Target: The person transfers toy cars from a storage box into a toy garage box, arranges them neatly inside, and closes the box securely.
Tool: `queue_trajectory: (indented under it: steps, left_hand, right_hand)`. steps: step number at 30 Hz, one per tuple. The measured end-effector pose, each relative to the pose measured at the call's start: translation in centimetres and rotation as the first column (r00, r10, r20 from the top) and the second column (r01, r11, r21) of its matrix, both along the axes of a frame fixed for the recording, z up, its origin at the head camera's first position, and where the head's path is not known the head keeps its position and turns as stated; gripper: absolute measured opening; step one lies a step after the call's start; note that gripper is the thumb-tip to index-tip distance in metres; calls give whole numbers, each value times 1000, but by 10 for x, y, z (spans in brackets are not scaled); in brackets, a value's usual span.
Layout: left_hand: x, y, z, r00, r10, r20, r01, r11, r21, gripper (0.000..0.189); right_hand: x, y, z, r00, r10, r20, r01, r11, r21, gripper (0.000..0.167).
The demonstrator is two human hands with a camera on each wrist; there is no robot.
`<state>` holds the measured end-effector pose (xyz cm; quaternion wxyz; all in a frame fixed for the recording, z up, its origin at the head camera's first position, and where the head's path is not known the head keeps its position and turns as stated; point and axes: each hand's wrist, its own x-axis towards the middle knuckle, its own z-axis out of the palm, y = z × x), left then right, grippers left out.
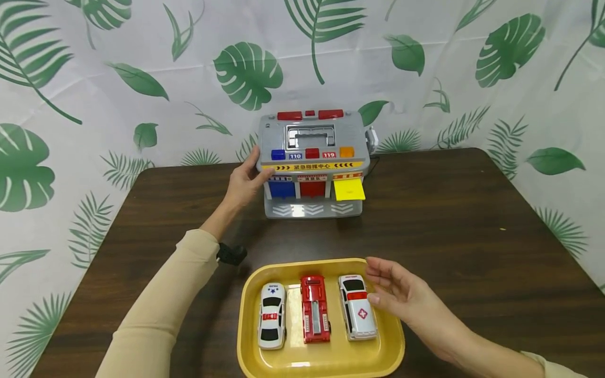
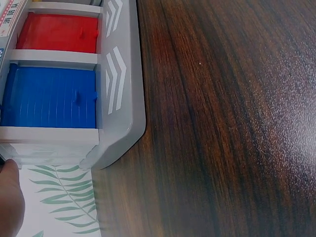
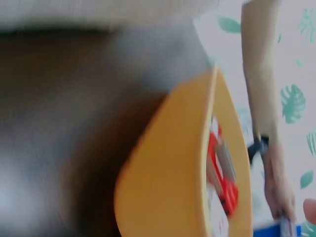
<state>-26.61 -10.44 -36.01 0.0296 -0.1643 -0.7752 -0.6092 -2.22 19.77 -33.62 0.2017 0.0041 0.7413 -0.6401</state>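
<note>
A grey toy emergency station (image 1: 313, 210) stands towards the back of the table, its blue door (image 2: 49, 98) and red door (image 2: 59, 33) down and its yellow door (image 1: 349, 189) lifted outward. My left hand (image 1: 242, 184) holds the station's left side, thumb on the front corner. In front, a yellow tray (image 1: 321, 369) carries a white police car (image 1: 271, 331), a red fire truck (image 1: 314, 304) and a white ambulance (image 1: 361, 326). Over the tray's right rim hovers my right hand (image 1: 416, 299), fingers loosely bent and holding nothing, its thumb tip overlapping the ambulance's edge in the head view.
Dark wood table (image 1: 449, 220) surrounds the tray and station. Behind it hangs a white cloth with green leaves (image 1: 184, 94). A grey piece (image 1: 372, 139) sticks out from the station's right side. The right wrist view is blurred, with the tray's outer wall (image 3: 168, 173) close up.
</note>
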Motion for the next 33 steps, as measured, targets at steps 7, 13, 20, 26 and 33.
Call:
queue_trajectory:
  steps: [7, 13, 20, 26, 33]
  left_hand:
    - [15, 5, 20, 1000, -16, 13, 16, 1000, 8, 68]
    - [19, 6, 24, 1000, -8, 18, 8, 1000, 1, 68]
    - [20, 6, 23, 1000, -12, 19, 12, 1000, 6, 68]
    - [21, 6, 24, 1000, -18, 24, 18, 1000, 9, 68]
    - [20, 5, 23, 1000, -20, 21, 20, 1000, 3, 68]
  right_hand:
    - [15, -6, -12, 995, 3, 95, 9, 993, -118, 80]
    - [20, -12, -19, 995, -21, 102, 31, 995, -92, 87]
    - [22, -15, -28, 994, 1, 108, 5, 999, -54, 89]
    - [22, -20, -29, 993, 2, 118, 2, 999, -34, 88]
    - [19, -27, -31, 988, -53, 148, 55, 998, -5, 86]
